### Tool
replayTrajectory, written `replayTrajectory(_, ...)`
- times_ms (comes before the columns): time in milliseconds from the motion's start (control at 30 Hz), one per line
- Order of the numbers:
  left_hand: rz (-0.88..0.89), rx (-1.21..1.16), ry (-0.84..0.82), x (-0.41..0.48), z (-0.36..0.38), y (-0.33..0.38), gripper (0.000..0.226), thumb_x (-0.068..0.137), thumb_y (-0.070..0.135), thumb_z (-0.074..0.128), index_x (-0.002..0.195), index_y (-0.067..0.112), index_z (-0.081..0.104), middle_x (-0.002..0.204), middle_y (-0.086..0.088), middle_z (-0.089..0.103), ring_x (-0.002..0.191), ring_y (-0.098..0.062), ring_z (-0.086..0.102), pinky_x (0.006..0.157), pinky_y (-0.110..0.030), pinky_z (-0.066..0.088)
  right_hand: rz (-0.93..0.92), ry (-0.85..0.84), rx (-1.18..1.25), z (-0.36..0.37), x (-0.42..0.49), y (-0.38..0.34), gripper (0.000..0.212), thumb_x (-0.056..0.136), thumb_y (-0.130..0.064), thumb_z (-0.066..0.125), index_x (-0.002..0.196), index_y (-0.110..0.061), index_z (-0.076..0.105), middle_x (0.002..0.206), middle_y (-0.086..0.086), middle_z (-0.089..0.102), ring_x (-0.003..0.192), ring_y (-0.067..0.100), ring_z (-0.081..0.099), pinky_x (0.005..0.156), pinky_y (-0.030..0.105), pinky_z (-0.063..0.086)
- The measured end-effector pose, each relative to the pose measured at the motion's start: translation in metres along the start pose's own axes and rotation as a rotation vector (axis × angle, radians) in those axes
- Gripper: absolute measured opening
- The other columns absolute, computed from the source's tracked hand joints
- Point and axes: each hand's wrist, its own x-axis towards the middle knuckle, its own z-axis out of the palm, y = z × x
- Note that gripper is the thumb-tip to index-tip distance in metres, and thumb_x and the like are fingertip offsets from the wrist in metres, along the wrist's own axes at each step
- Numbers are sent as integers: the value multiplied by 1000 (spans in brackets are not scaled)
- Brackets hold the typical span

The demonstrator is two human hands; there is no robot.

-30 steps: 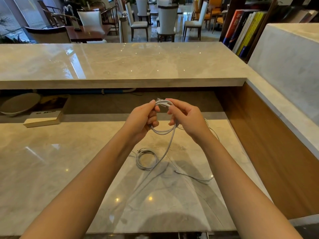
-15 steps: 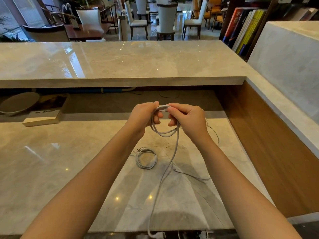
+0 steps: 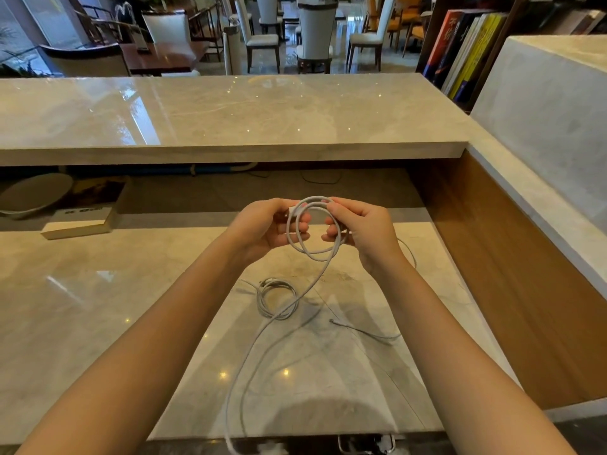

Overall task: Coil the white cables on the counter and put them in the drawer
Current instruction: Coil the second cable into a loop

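Both hands are up over the pale marble counter (image 3: 98, 323). The left hand (image 3: 266, 228) and right hand (image 3: 364, 231) each pinch the thin white round cable (image 3: 312, 256), two loops strung between them. Its long tail trails across the small coiled white cable (image 3: 260, 298) and off the edge, so one careless pull could snag that coil and undo it.

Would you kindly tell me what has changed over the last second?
The left hand and right hand kept hold of the cable and worked its bunched turns into wider, open loops. Its tail swung toward the near edge of the counter and now hangs over it. The coil and the thin cable stayed put.
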Motion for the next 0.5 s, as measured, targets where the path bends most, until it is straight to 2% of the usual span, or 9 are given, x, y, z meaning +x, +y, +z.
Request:
replayTrajectory(67,-51,41,-97,-1,-5,4,30,97,19,39,107,1,60,79,-11,68,63,-19,64,66,-34,59,9,-22,-15,2,0,2,21,90,-11,59,108,-5,67,68,6,61,48,7,56,54,22,55)
replayTrajectory(167,-126,195,-187,-2,-8,12,43,98,40,37,98,5,62,67,-6,63,59,-16,60,68,-33,58,-8,-62,-68,6,1,-1,22,92,-11,56,110,-4,66,68,5,59,49,5,51,52,18,49)
replayTrajectory(267,-124,265,-229,-1,-7,16,37,99,36,37,93,9,61,62,-1,56,55,-11,54,69,-30,56,-26,-86,-86,8,3,-6,22,94,-13,53,110,-7,66,69,2,57,52,6,49,53,17,47)
replayTrajectory(400,-35,-68,-230,4,-5,10,34,101,28,32,89,9,57,63,3,42,53,-7,35,63,-23,41,-1,-176,-49,2,4,-2,22,95,-16,51,114,-14,62,80,0,63,69,10,56,67,24,52)
replayTrajectory(500,-33,-291,-231,5,-7,3,34,101,27,31,93,6,57,66,3,42,53,-6,32,55,-18,38,90,-284,38,-6,-2,5,18,95,-13,49,110,-15,61,82,0,64,79,13,59,81,29,54)
